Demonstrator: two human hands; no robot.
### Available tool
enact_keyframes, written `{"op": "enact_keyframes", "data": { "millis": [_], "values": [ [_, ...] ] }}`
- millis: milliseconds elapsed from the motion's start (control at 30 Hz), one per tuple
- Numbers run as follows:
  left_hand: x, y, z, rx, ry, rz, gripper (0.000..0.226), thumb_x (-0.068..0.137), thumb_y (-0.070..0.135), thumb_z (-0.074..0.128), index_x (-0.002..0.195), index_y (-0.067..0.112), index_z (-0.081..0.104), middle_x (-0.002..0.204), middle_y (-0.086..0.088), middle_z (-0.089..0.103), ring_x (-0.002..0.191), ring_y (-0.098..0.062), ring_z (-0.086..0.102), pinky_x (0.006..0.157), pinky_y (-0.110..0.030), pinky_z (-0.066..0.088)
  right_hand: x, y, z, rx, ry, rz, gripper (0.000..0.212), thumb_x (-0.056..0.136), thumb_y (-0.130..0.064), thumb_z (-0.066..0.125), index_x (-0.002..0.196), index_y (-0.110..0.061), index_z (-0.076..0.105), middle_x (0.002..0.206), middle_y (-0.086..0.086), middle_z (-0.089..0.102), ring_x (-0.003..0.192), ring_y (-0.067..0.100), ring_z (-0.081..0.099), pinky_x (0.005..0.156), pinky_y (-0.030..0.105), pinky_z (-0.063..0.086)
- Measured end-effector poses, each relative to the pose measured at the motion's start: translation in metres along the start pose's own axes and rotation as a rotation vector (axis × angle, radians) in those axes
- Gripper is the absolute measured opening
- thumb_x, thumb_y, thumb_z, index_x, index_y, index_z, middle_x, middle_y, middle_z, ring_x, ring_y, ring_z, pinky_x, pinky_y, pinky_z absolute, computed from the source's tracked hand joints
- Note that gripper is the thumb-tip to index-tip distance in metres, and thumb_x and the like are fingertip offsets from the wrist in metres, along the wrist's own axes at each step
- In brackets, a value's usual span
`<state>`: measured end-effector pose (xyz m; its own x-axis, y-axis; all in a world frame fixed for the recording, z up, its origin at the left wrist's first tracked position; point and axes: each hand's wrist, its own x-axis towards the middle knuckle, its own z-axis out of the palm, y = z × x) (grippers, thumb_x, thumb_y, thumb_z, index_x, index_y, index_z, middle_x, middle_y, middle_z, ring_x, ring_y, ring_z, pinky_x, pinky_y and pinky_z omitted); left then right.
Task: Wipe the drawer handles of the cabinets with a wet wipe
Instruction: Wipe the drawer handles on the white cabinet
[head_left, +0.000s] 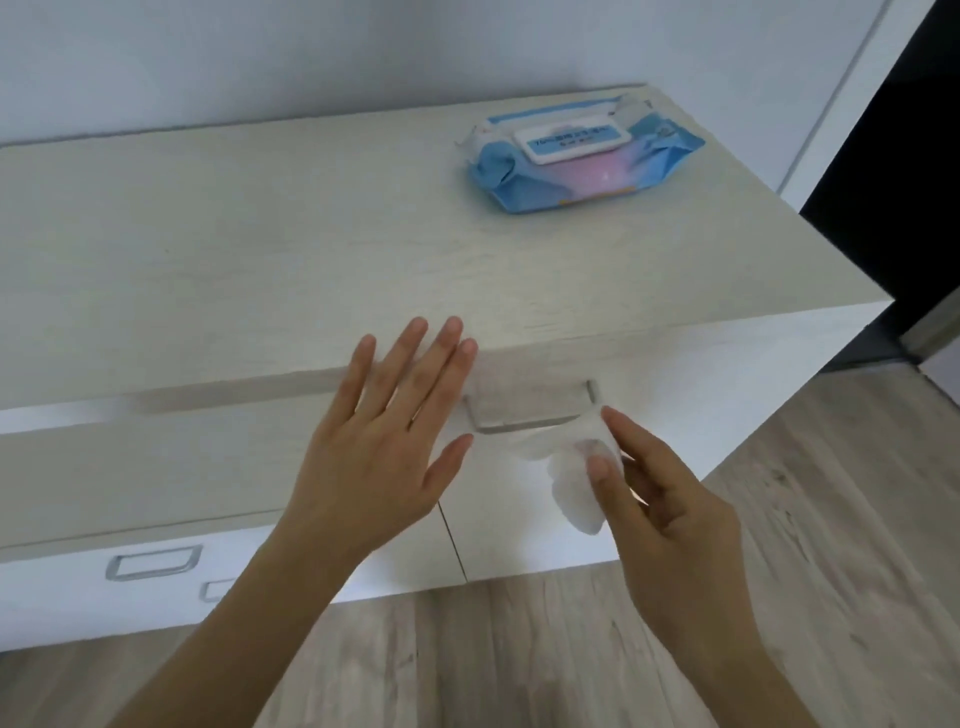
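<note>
Right grip (670, 499) pinches the wet wipe (576, 483) at the right end of the top drawer handle (504, 429), left grip (374, 457) open and flat beside its left end; advisable: fold wipe round the bar, draw it leftward throughout.

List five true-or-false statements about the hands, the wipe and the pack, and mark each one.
1. The right hand pinches the wipe. True.
2. The left hand grips the handle. False: its fingers are straight and hold nothing, and it is left of the handle.
3. The pack lies on the cabinet top. True.
4. The wipe meets the handle at its left end. False: it meets the right end.
5. A second handle shows at the lower left. True.
</note>
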<state>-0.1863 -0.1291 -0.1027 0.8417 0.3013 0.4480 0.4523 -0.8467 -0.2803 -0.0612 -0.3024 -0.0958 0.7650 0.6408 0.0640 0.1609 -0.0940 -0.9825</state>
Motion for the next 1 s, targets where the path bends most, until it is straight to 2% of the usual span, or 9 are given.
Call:
{"op": "enact_keyframes", "data": {
  "millis": [67,133,200,267,400,467,633,833,1000],
  "values": [
    [0.0,-0.002,0.009,0.036,0.041,0.006,0.065,0.095,0.041,0.04,0.147,0.007,0.021,0.154,-0.011,0.02,0.142,-0.029,0.018,0.114,-0.051,0.015,0.003,0.013,0.013,-0.181,-0.017,-0.181,0.034,0.088,-0.051,0.051,0.121,-0.042,0.051,0.116,-0.027,0.057,0.105,-0.014,0.053,0.066,-0.002,0.043],
    [0.001,-0.002,0.015,0.071,0.076,0.008,0.065,0.096,0.043,0.037,0.147,0.007,0.019,0.153,-0.012,0.019,0.142,-0.029,0.016,0.115,-0.051,0.013,0.008,0.031,0.023,-0.434,0.005,-0.387,0.041,0.094,-0.045,0.043,0.132,-0.03,0.048,0.128,-0.023,0.05,0.117,-0.01,0.044,0.081,0.007,0.045],
    [0.0,0.001,0.019,0.066,0.105,-0.01,0.066,0.096,0.045,0.034,0.147,0.006,0.017,0.153,-0.013,0.016,0.143,-0.03,0.014,0.115,-0.051,0.011,0.014,0.048,0.03,-0.584,0.075,-0.548,0.043,0.093,-0.036,0.042,0.132,-0.02,0.05,0.133,-0.014,0.05,0.122,0.003,0.041,0.098,0.015,0.03],
    [-0.001,0.006,0.021,0.032,0.123,-0.028,0.067,0.096,0.047,0.031,0.147,0.006,0.015,0.154,-0.012,0.014,0.143,-0.029,0.011,0.116,-0.05,0.008,0.018,0.055,0.034,-0.703,0.176,-0.623,0.041,0.095,-0.035,0.039,0.129,-0.018,0.055,0.133,-0.009,0.053,0.122,0.015,0.041,0.102,0.022,0.017],
    [-0.002,0.003,0.017,-0.031,0.132,-0.002,0.069,0.096,0.05,0.028,0.147,0.005,0.015,0.154,-0.012,0.014,0.143,-0.027,0.012,0.116,-0.049,0.008,0.022,0.063,0.034,-0.785,0.184,-0.734,0.048,0.103,-0.038,0.02,0.13,-0.017,0.053,0.136,-0.006,0.05,0.134,0.02,0.034,0.11,0.041,0.013],
    [-0.002,-0.003,0.014,-0.032,0.137,0.043,0.069,0.097,0.051,0.027,0.146,0.004,0.018,0.153,-0.012,0.017,0.142,-0.026,0.015,0.115,-0.049,0.012,0.026,0.059,0.04,-0.707,0.101,-0.787,0.047,0.104,-0.036,0.016,0.13,-0.016,0.05,0.135,-0.004,0.05,0.134,0.016,0.035,0.115,0.041,0.014],
    [0.0,-0.01,0.015,-0.108,0.206,0.099,0.072,0.096,0.055,0.024,0.141,0.0,0.033,0.148,-0.015,0.033,0.137,-0.028,0.029,0.111,-0.046,0.02,0.044,0.054,0.046,-0.61,0.132,-0.94,0.032,0.093,-0.035,0.05,0.108,-0.014,0.07,0.111,-0.002,0.068,0.109,0.015,0.056,0.098,0.031,0.038],
    [0.001,-0.01,0.03,-0.153,0.244,0.106,0.088,0.091,0.065,0.006,0.138,-0.002,0.036,0.145,-0.015,0.035,0.134,-0.029,0.031,0.11,-0.041,0.015,0.072,0.06,0.054,-0.548,0.253,-1.164,0.019,0.083,-0.034,0.067,0.09,-0.019,0.074,0.088,-0.003,0.069,0.084,0.016,0.056,0.072,0.03,0.044],
    [0.003,-0.012,0.043,-0.126,0.335,0.117,0.09,0.091,0.064,0.001,0.139,-0.003,0.037,0.145,-0.015,0.036,0.134,-0.027,0.029,0.112,-0.036,0.01,0.078,0.082,0.055,-0.612,0.46,-1.376,0.021,0.091,-0.027,0.064,0.103,-0.011,0.071,0.105,-0.001,0.069,0.1,0.012,0.06,0.091,0.025,0.048]
  ]
}}
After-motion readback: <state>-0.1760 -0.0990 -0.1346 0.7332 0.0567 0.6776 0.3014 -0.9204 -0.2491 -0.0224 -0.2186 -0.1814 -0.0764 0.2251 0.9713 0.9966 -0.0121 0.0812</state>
